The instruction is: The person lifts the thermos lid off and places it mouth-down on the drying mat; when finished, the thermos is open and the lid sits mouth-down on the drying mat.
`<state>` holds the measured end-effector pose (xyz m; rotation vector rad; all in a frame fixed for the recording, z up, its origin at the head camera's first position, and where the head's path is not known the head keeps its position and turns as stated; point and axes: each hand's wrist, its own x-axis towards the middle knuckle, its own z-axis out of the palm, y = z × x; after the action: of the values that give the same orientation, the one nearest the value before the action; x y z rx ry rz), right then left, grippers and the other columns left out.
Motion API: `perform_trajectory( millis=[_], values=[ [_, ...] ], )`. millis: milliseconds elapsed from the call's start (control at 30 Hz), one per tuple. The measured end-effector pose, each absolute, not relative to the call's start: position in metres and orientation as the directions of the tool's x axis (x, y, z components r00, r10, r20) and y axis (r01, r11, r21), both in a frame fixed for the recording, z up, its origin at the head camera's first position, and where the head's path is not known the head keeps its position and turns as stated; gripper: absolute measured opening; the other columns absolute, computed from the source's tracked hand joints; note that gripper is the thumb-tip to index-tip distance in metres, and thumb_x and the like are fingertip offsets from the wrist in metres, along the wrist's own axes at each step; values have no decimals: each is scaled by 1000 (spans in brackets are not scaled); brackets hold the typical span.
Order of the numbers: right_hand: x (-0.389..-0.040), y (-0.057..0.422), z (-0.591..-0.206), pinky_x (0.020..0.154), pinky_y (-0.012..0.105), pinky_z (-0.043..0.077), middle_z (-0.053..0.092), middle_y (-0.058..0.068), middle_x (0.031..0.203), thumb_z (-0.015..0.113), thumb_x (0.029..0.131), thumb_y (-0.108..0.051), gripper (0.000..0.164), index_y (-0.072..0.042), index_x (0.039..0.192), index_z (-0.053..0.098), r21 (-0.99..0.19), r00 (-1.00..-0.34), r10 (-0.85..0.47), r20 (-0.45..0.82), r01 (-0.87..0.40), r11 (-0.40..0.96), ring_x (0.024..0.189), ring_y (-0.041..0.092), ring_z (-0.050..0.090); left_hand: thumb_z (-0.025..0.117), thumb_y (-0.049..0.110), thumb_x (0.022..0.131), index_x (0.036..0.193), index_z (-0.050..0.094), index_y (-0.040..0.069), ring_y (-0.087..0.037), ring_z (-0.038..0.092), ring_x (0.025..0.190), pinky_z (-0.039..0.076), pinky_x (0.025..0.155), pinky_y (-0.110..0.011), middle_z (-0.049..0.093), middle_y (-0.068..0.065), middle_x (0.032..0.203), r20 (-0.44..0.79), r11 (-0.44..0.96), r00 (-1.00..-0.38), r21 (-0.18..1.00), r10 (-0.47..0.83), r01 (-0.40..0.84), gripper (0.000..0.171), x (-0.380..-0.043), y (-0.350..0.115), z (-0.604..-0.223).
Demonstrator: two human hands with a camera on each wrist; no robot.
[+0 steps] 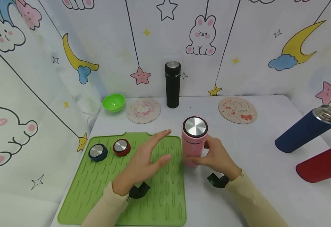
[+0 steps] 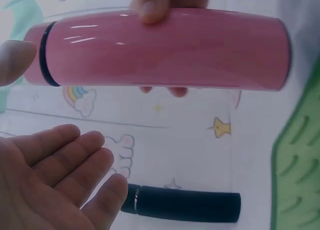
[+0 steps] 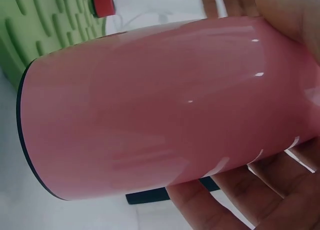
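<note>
My right hand (image 1: 219, 157) grips a pink thermos (image 1: 193, 148) around its lower body, thumb on the near side and fingers behind. The thermos is upright, with a black-rimmed steel lid on top. To its left my left hand (image 1: 145, 160) hovers over the green drying mat (image 1: 159, 189), fingers extended and thumb apart, touching nothing. In the left wrist view the open palm (image 2: 55, 185) faces the pink thermos (image 2: 165, 50), with the thumb near the lid end. The right wrist view shows the fingers (image 3: 215, 205) wrapped around the pink body (image 3: 150, 110).
On the mat lie a blue lid (image 1: 98, 152) and a red lid (image 1: 121, 147). A black thermos (image 1: 173, 88) stands at the back between two round coasters (image 1: 143, 110), near a green bowl (image 1: 114, 102). At right are a lidless blue thermos (image 1: 304, 130) and a red thermos (image 1: 321, 164).
</note>
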<state>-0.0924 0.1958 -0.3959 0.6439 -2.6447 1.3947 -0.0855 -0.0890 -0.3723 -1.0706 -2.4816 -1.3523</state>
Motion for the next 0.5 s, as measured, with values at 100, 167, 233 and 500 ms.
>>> perform_trajectory(
  millis=[100,167,233,500],
  values=[
    [-86,196,-398,91,35,63,75,0,120,94,74,-17,60,-13,127,65,-764,-900,-337,277,-419,491,106,7,68,56,55,104,160,41,20,-20,46,150,43,122,-45,49,-1,161,443,290,-713,698,543,655,68,-90,-86,-363],
    [-82,197,-400,91,35,63,75,0,121,94,73,-16,62,-13,128,65,-759,-895,-345,283,-429,489,108,6,68,56,57,103,159,41,19,-19,46,150,44,122,-43,49,-1,161,453,249,-693,706,561,663,70,-92,-83,-356],
    [-78,197,-401,91,35,63,75,-1,120,94,72,-15,62,-14,127,65,-759,-889,-356,287,-438,482,108,6,68,61,55,101,160,41,20,-18,46,151,44,122,-41,48,1,162,453,202,-673,723,584,661,71,-94,-80,-350],
    [-61,195,-402,91,33,62,75,-5,117,95,70,-15,59,-19,123,67,-780,-841,-444,311,-492,386,108,5,68,83,10,87,162,34,14,-20,43,153,40,125,-39,44,-4,165,453,-79,-516,802,727,593,89,-96,-63,-327]
  ],
)
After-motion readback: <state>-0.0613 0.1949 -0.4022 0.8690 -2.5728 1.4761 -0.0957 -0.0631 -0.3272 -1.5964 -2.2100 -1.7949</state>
